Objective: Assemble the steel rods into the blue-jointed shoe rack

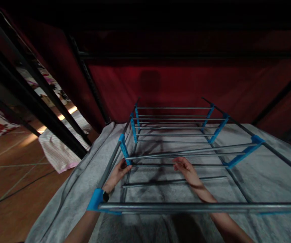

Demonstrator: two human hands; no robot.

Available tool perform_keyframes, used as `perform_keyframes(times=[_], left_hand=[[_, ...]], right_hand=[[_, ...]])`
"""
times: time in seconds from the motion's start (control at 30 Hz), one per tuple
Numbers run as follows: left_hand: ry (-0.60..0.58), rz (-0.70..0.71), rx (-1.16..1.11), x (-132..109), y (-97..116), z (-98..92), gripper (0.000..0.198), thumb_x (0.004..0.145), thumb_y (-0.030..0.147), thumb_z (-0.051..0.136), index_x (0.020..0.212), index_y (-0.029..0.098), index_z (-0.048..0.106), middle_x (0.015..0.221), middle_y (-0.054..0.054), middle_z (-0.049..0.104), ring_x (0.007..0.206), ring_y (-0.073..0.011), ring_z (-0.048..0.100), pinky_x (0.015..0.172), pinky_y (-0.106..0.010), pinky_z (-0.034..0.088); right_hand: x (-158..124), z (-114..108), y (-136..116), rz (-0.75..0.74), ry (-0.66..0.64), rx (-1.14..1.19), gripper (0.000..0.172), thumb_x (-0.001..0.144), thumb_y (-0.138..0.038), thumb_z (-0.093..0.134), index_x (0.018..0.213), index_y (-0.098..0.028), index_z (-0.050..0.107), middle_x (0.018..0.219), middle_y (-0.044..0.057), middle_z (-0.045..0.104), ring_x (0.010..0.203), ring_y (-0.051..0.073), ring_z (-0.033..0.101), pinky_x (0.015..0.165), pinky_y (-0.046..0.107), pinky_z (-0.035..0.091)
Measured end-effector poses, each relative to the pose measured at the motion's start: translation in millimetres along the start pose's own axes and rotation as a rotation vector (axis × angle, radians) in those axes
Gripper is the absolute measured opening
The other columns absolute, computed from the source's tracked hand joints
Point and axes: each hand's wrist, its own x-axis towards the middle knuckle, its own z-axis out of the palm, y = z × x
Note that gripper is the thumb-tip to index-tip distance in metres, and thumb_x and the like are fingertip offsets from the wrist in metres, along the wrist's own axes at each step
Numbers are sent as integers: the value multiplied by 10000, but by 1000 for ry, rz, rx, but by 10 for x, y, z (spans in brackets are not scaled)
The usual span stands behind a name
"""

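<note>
Looking mostly built, this rack [191, 151]; one rod [160, 183] lies loose. Left hand [118, 173] pinches a bracket [124, 150], can't tell if right hand [184, 168] grips.

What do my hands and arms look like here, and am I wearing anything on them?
Your left hand and right hand are both ungloved. A dark, rounded piece, perhaps a watch, sits on your left wrist; its details are too small to read. No sleeves show on either forearm.
</note>
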Motion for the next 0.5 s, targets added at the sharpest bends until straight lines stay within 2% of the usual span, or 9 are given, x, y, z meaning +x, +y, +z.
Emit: perform_keyframes(times=[0.1, 0.2, 0.27, 0.37, 0.5], left_hand=[[6, 48, -19, -15, 320, -99, 611, 686, 495, 804, 1198, 220, 617, 1269, -106, 659, 1197, -322, 600, 1070, -492, 464], [-22, 120, -28, 10, 625, -159, 579, 721, 406, 808, 1245, 250, 615, 1356, -102, 620, 1344, -339, 493, 1178, -507, 357], [-58, 155, -73, 51, 750, -165, 621, 720, 375, 813, 1287, 246, 595, 1351, -105, 628, 1353, -343, 484, 1190, -511, 344], [-98, 174, -133, 122, 840, -150, 702, 693, 352, 833, 1326, 215, 562, 1335, -115, 637, 1282, -340, 546, 1158, -519, 386], [-57, 171, -250, 169, 942, -147, 630, 714, 323, 815, 1289, 198, 593, 1306, -126, 654, 1236, -335, 578, 1108, -518, 436]], right_hand=[[-9, 157, -192, 112, -75, 221, 369, 778, -537, 740, 968, -227, 679, 932, 37, 720, 682, 162, 627, 649, 317, 509], [3, 269, -340, 169, -137, 372, 405, 749, -492, 779, 1049, -239, 680, 959, 33, 722, 660, 148, 614, 622, 297, 486], [48, 342, -389, 181, -154, 437, 448, 733, -481, 792, 1094, -240, 680, 894, 18, 711, 619, 132, 582, 588, 280, 462], [148, 460, -419, 159, -105, 507, 428, 743, -478, 781, 1081, -232, 690, 817, 5, 685, 618, 126, 557, 583, 272, 451], [261, 598, -450, 71, -15, 560, 346, 760, -477, 768, 995, -234, 695, 803, 11, 692, 680, 146, 580, 629, 292, 466]])
